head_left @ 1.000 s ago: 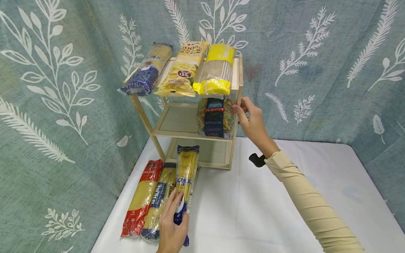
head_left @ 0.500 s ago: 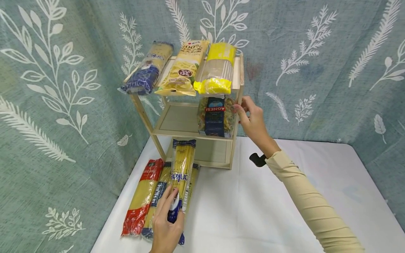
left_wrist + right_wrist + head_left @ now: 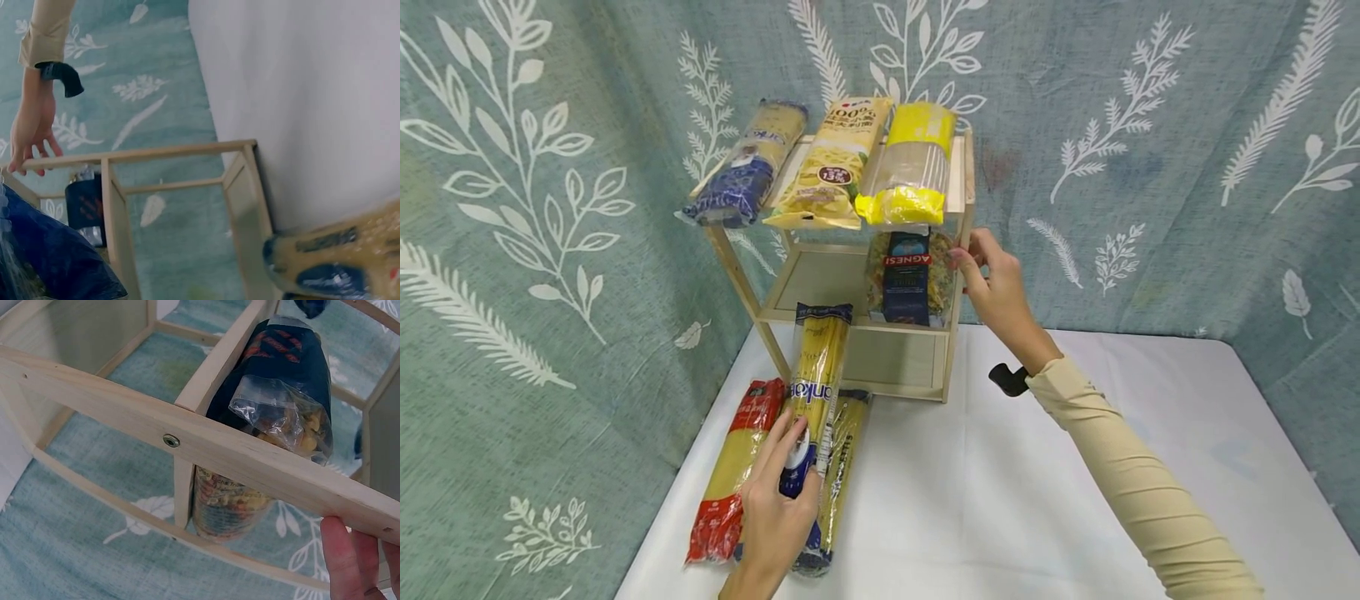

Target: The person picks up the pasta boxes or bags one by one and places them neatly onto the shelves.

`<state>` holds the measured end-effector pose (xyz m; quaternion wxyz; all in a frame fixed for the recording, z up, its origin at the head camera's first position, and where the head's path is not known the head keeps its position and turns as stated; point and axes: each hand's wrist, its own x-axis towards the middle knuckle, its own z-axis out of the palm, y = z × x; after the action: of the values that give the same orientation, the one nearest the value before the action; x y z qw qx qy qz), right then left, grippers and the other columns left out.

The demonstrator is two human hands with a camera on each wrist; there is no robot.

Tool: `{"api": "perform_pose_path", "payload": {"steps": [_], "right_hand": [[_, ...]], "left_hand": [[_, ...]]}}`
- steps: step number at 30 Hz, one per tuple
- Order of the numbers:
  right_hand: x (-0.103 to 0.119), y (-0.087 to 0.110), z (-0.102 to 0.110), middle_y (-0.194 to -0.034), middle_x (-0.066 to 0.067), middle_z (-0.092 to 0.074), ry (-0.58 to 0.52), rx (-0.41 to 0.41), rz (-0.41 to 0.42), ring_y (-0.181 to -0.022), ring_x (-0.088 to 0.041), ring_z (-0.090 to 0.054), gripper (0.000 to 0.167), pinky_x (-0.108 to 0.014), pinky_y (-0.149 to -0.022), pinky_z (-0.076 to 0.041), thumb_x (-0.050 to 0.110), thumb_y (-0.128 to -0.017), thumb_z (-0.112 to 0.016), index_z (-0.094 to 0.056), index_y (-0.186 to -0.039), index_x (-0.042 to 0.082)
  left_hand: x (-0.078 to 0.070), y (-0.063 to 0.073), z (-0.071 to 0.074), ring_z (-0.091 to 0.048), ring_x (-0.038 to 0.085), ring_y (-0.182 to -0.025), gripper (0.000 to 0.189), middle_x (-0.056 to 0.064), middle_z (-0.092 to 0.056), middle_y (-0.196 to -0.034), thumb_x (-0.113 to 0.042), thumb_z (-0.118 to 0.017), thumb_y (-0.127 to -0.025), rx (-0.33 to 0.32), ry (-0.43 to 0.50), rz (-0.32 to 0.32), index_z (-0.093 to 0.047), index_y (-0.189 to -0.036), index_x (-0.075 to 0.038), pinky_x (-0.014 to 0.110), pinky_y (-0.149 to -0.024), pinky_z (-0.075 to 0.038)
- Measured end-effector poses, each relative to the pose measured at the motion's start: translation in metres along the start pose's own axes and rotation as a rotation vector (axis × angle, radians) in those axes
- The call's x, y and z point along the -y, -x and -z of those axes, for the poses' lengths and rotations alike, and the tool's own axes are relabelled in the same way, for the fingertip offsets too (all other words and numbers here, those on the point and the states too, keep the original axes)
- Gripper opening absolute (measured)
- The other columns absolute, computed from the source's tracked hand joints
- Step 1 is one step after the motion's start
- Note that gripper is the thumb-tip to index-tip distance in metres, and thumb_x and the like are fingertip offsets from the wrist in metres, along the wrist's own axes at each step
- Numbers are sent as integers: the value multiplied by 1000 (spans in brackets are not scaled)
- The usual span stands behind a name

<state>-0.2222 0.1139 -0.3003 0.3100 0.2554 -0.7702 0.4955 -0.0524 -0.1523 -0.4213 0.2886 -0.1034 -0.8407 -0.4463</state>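
My left hand [image 3: 775,508] grips a clear spaghetti pack [image 3: 815,367] with dark blue ends, fingers over its face and thumb at its side. The pack is tilted, its far end overlapping the front edge of the middle shelf in the head view. In the left wrist view its blue end [image 3: 59,250] fills the lower left corner. My right hand [image 3: 996,279] holds the right front post of the wooden rack [image 3: 958,308], thumb in front. In the right wrist view, its fingers [image 3: 340,562] press against the wood. An Agnesi pasta bag [image 3: 907,279] stands on the middle shelf beside it.
On the top shelf lie a blue-ended pack [image 3: 748,162], a cream noodle pack [image 3: 835,162] and a yellow pack [image 3: 913,162]. A red-ended spaghetti pack [image 3: 733,475] and another spaghetti pack [image 3: 845,450] lie on the white table [image 3: 1000,500], partly under my left hand. A patterned curtain [image 3: 1075,108] hangs behind.
My left hand has lifted the spaghetti pack and moved it left and towards the rack, uncovering the pack beneath on the right. My right hand stays on the post.
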Motion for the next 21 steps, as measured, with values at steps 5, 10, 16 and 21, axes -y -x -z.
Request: {"api": "perform_pose_path", "payload": {"steps": [5, 10, 16, 21], "right_hand": [[-1, 0, 0, -80, -21, -61, -3, 5, -8, -62, -28, -55, 11, -21, -47, -49, 0, -96, -52, -53, -100, -10], [-2, 0, 0, -80, -21, -61, -5, 10, -15, -63, -30, -56, 8, -38, -47, -54, -1, -95, -51, -52, -98, -8], [-2, 0, 0, -81, -21, -61, -27, 13, -18, -64, -30, -56, 10, -47, -48, -54, 0, -95, -52, -52, -98, -10], [-3, 0, 0, -82, -22, -61, -30, 16, -22, -64, -30, -55, 12, -48, -48, -53, 1, -96, -52, -52, -99, -10]], "left_hand": [[1, -16, 1, -50, 30, -119, 66, 12, -43, -143, 20, -61, -69, -1, 27, -11, -56, -131, -3, 10, -83, -46], [5, -30, -2, -53, 30, -114, 65, 13, -43, -143, 20, -59, -70, 2, 35, -36, -55, -131, -2, 10, -75, -49], [11, -44, -7, -54, 32, -114, 64, 14, -46, -140, 20, -61, -68, -29, 18, -90, -58, -128, -2, 13, -75, -50], [15, -55, -11, -48, 32, -122, 65, 15, -48, -138, 20, -61, -68, -36, 3, -98, -59, -128, -4, 33, -85, -49]]}}
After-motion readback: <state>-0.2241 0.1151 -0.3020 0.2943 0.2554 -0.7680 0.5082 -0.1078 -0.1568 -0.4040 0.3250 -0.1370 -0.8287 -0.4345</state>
